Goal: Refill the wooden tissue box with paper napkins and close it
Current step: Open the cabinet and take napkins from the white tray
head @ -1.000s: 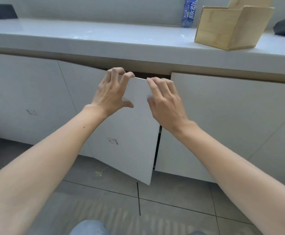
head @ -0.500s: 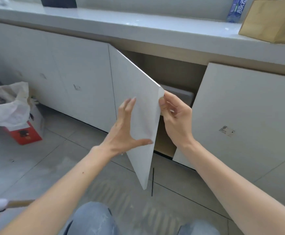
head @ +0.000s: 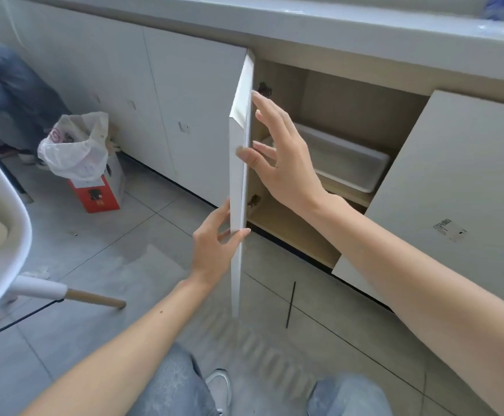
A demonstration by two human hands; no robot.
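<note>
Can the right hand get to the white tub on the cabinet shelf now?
Probably yes. The cabinet door stands swung wide, the right hand is already past its edge, and nothing shows between it and the white tub.

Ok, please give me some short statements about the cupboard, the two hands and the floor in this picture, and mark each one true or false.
1. The cabinet door stands wide open. True.
2. The left hand holds the door near its lower edge. True.
3. The right hand is clenched in a fist. False: its fingers are spread, with the thumb at the door's edge.
4. A white tray sits on the shelf inside the cupboard. True.
5. The red box with the plastic bag stands inside the cupboard. False: it is on the floor, left of the door.
6. The neighbouring door on the right is open too. False: it is closed.
</note>
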